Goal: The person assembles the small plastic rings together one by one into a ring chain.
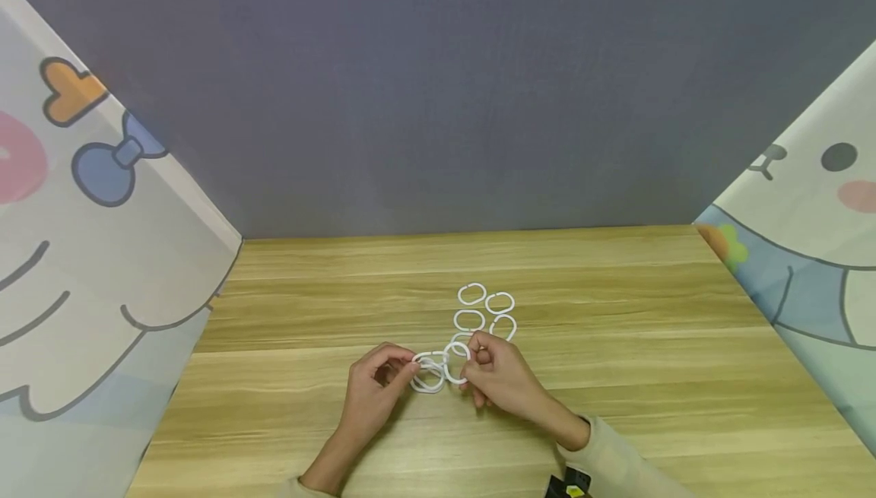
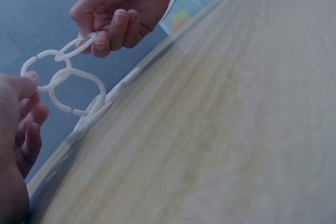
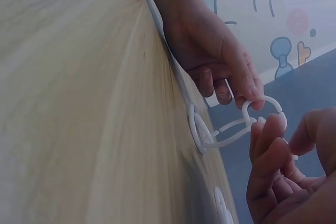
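Thumb and forefinger of the left hand (image 1: pixel 372 384) pinch a white split ring (image 2: pixel 50 52), its small gap on the far side, while the other fingers curl loosely beneath. From this ring hangs a second link (image 2: pixel 104 93), seen best in the left wrist view, and it runs down to more rings bunched near the table (image 1: pixel 274 414); how many are joined there I cannot tell.

Just to the right, thumb and forefinger of the right hand (image 1: pixel 503 376) pinch another link of the same kind, the right-hand ring (image 1: pixel 455 382), which passes through the ring in the left fingers. Where its gap lies is unclear.

Farther off, beyond the right hand, loose rings (image 1: pixel 484 321) lie flat on the wood, five by my count, the nearest partly hidden behind that hand's fingers.

As I judge it, the chief risk is the gaps: if a ring turns until its opening meets its neighbour, a tug could slip the two apart. Such thin plastic may also roll out of a fingertip hold. Lifting the bunched links unevenly could tangle them, and the right knuckles might nudge the nearest loose ring aside.
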The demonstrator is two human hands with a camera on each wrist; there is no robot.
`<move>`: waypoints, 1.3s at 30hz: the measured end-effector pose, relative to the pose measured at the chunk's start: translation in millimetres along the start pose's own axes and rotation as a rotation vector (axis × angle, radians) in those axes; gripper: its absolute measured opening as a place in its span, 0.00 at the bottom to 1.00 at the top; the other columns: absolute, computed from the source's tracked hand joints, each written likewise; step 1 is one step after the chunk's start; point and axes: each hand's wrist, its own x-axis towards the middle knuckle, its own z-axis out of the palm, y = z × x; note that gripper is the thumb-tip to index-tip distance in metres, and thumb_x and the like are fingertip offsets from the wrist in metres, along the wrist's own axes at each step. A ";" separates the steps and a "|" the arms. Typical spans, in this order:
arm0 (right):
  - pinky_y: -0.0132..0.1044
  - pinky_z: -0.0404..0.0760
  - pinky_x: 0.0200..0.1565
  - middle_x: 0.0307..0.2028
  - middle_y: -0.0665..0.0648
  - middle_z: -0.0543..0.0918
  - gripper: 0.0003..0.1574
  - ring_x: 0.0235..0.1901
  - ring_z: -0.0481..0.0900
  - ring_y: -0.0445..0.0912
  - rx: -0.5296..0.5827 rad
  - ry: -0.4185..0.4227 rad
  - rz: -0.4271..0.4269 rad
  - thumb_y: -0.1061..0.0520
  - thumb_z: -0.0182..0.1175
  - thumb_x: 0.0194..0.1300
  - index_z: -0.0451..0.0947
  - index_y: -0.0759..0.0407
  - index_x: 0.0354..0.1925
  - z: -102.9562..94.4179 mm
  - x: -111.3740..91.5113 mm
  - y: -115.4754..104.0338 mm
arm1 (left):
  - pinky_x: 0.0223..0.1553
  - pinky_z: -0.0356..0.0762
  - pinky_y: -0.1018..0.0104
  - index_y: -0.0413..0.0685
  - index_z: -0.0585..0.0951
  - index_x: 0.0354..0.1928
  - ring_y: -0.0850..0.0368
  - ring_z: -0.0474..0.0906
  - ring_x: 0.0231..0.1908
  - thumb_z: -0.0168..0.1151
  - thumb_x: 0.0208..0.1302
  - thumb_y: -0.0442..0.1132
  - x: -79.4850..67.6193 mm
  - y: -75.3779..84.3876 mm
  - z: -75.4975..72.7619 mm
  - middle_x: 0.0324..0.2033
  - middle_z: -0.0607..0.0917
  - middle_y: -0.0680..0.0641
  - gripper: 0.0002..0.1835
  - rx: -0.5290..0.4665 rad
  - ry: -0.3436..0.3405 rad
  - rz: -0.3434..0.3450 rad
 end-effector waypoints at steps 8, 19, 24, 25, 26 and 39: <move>0.28 0.75 0.19 0.27 0.64 0.89 0.07 0.17 0.80 0.42 -0.002 0.011 0.013 0.71 0.59 0.68 0.72 0.63 0.39 -0.5 -0.8 0.6 | 0.28 0.79 0.73 0.44 0.91 0.41 0.65 0.80 0.31 0.75 0.67 0.23 -0.9 -0.9 -0.7 0.33 0.88 0.45 0.08 0.005 -0.006 0.009; 0.25 0.74 0.19 0.21 0.51 0.80 0.09 0.15 0.74 0.36 0.122 -0.030 0.041 0.67 0.62 0.77 0.78 0.77 0.45 -8.8 1.6 4.4 | 0.28 0.79 0.73 0.44 0.91 0.42 0.65 0.81 0.31 0.75 0.68 0.25 -0.3 -1.2 -0.4 0.33 0.89 0.46 0.07 0.037 0.009 -0.037; 0.25 0.75 0.20 0.23 0.50 0.83 0.15 0.16 0.75 0.34 0.179 -0.106 0.065 0.65 0.64 0.76 0.79 0.82 0.45 -8.9 1.9 4.8 | 0.28 0.78 0.73 0.46 0.91 0.42 0.64 0.82 0.32 0.77 0.68 0.27 0.0 -2.8 -0.6 0.34 0.90 0.48 0.07 0.076 -0.004 -0.075; 0.24 0.75 0.20 0.24 0.51 0.83 0.15 0.16 0.75 0.34 0.190 -0.115 0.073 0.65 0.64 0.75 0.79 0.82 0.45 -8.7 1.9 5.4 | 0.28 0.78 0.73 0.47 0.91 0.42 0.64 0.82 0.32 0.77 0.68 0.27 0.1 -3.1 -0.5 0.34 0.90 0.49 0.07 0.080 -0.011 -0.084; 0.25 0.75 0.20 0.24 0.51 0.83 0.15 0.16 0.75 0.34 0.198 -0.121 0.081 0.65 0.64 0.75 0.79 0.83 0.45 -8.5 1.8 5.8 | 0.28 0.78 0.73 0.48 0.91 0.43 0.64 0.82 0.32 0.77 0.68 0.28 0.1 -3.4 -0.3 0.34 0.90 0.50 0.07 0.087 -0.019 -0.091; 0.24 0.75 0.19 0.24 0.53 0.86 0.15 0.15 0.74 0.32 0.284 -0.170 0.117 0.67 0.62 0.74 0.79 0.85 0.47 -4.6 -1.4 12.2 | 0.25 0.77 0.72 0.51 0.91 0.44 0.65 0.80 0.31 0.79 0.67 0.29 -0.7 -5.4 -1.3 0.37 0.89 0.51 0.09 0.113 -0.090 0.023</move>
